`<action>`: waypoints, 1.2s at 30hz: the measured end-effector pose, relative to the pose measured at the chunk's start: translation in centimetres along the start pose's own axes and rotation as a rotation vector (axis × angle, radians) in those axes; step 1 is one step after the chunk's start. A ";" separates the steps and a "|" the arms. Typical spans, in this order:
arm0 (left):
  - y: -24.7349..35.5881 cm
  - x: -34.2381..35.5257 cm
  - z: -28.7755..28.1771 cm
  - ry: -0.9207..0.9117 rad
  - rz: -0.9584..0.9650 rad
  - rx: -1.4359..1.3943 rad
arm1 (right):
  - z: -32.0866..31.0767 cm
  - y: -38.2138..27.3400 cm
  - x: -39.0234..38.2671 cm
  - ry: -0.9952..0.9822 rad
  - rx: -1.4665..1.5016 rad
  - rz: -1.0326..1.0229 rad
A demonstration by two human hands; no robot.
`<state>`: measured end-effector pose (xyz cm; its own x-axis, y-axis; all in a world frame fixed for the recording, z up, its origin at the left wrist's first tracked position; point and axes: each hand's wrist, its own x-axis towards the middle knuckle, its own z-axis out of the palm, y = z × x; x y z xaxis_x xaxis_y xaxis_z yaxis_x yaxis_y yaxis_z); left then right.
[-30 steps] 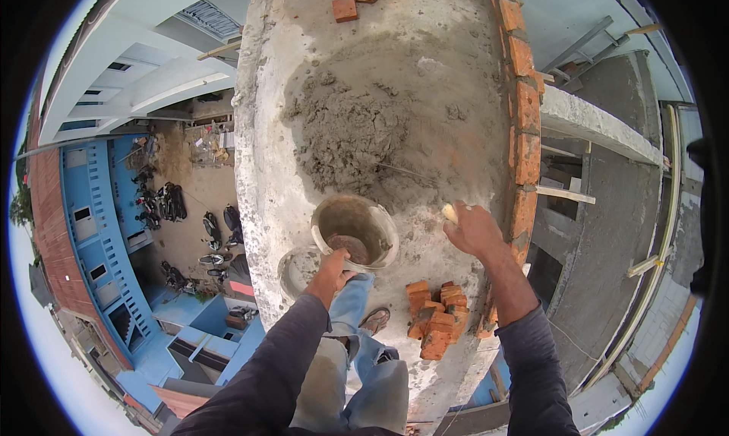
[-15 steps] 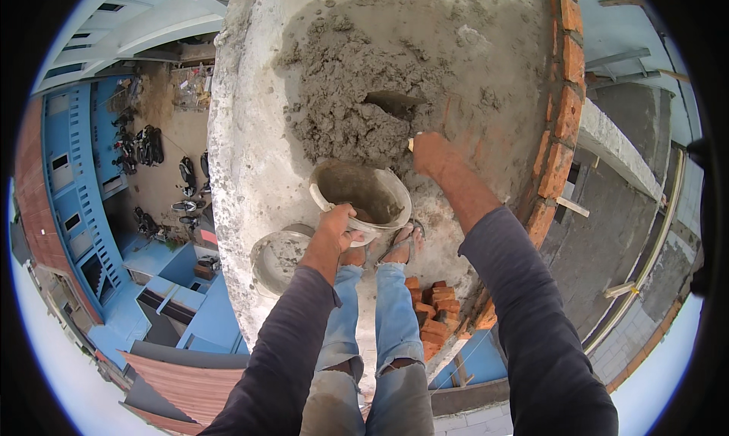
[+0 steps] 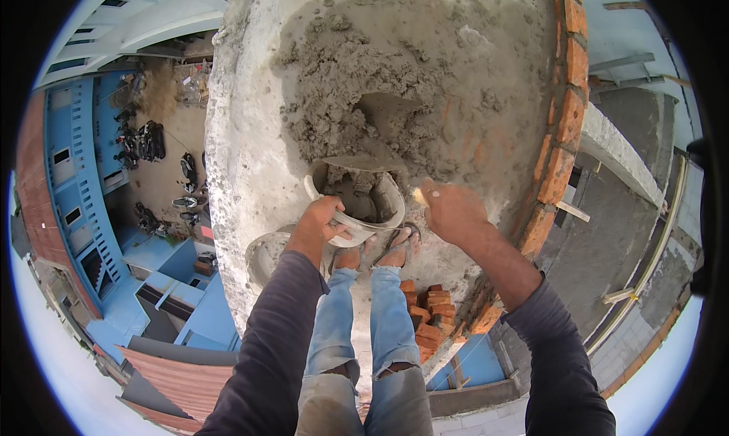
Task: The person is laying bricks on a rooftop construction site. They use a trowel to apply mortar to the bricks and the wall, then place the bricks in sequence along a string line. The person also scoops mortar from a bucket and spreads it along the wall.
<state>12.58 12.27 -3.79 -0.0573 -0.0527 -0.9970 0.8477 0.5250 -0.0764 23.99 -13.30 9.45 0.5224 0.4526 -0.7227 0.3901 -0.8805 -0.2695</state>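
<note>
My left hand grips the near rim of a pale, mortar-smeared bucket, fingers closed over its edge. Wet grey mortar lies inside the bucket. To its right, my right hand is closed round the light-coloured handle of a trowel. The trowel's blade, coated in mortar, appears to lie across the bucket's far rim; its outline blends with the mortar. Just beyond the bucket spreads a heap of wet mortar with a scooped hollow on its near side.
A second round pail stands left of my feet, partly behind my left arm. Broken bricks are piled at the right near my legs. A low brick course edges the slab on the right; its left edge drops to a yard with motorcycles.
My right hand has come back from the heap with the trowel to the bucket's right side. Mortar now shows in the bucket, and the hollow in the heap is more exposed.
</note>
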 end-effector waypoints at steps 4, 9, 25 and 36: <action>0.2 -0.1 0.1 0.045 -0.035 0.011 | -11.7 5.0 3.1 0.304 -0.200 0.035; 0.3 0.2 0.4 0.023 -0.082 0.004 | -10.1 2.7 14.4 0.050 -0.115 0.184; 0.2 1.1 1.3 0.022 -0.042 -0.027 | 10.3 4.3 3.7 -0.092 0.230 0.011; -0.1 2.8 0.6 -0.051 -0.026 0.060 | 12.4 19.4 14.9 -0.179 0.355 0.394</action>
<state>12.61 11.59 -6.56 -0.0538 -0.1100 -0.9925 0.8762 0.4714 -0.0997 29.95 -25.41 -14.48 0.4279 0.0761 -0.9006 -0.1038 -0.9857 -0.1327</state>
